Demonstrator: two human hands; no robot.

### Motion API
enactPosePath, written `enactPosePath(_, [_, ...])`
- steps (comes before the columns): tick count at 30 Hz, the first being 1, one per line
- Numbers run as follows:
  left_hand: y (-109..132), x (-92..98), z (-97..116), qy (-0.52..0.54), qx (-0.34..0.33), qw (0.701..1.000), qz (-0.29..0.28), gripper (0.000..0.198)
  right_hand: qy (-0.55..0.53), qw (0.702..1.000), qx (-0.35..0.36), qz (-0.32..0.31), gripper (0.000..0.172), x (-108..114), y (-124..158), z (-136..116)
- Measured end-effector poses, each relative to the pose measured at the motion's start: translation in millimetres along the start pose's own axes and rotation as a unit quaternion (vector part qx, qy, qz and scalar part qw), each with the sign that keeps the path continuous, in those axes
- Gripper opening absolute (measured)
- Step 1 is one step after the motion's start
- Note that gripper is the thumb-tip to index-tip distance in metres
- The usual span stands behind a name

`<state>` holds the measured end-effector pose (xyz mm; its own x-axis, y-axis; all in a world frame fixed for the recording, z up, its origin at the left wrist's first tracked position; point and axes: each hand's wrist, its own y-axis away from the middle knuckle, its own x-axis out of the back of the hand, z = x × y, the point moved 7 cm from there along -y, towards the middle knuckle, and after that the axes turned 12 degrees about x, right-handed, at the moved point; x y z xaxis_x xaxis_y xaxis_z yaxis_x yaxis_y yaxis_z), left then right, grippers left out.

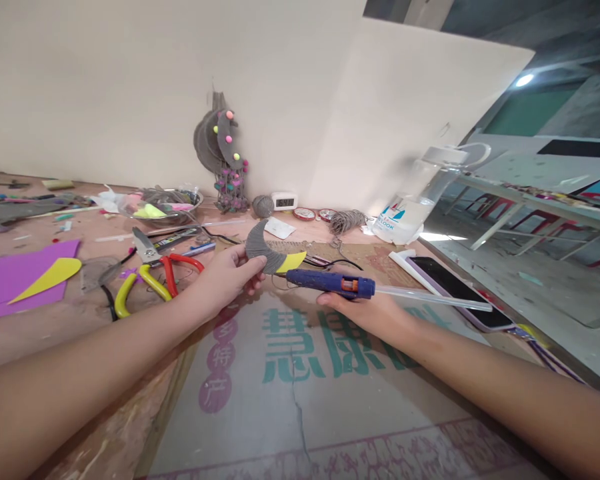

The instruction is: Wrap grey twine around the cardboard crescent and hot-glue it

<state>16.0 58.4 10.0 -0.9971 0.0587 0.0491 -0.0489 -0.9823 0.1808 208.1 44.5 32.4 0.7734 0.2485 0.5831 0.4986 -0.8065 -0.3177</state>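
My left hand (227,277) pinches a crescent shape (265,252) that is wound with grey yarn except for its bare yellow tip. My right hand (367,308) grips a blue glue gun (333,283), its nozzle pointing left at the yellow tip. A clear glue stick (433,298) juts out of the gun's back to the right. Both hands hover just above a printed cardboard sheet (300,373) on the table.
Yellow and red handled pliers and shears (153,270) lie left of my hand. Purple foam with a yellow crescent cutout (27,277) lies at far left. A phone (455,287), a clear bottle (410,207), yarn balls (263,205), a small clock (285,200) and a hanging moon decoration (223,150) stand behind.
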Motion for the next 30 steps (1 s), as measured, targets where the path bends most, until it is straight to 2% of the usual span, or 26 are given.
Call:
enactPosePath(8, [2.6, 1.3, 0.6, -0.007, 0.007, 1.000, 0.002, 0.019, 0.009, 1.000, 0.002, -0.001, 0.031, 1.5, -0.2, -0.3])
enactPosePath(18, [3.3, 1.1, 0.7, 0.004, 0.023, 1.000, 0.010, 0.020, 0.011, 0.999, -0.043, 0.025, 0.030, 4.6, -0.9, -2.9])
enactPosePath(30, [3.5, 0.6, 2.6, -0.003, 0.014, 1.000, 0.010, 0.020, -0.005, 1.000, -0.023, 0.012, 0.028, 5.6, -1.6, -2.5])
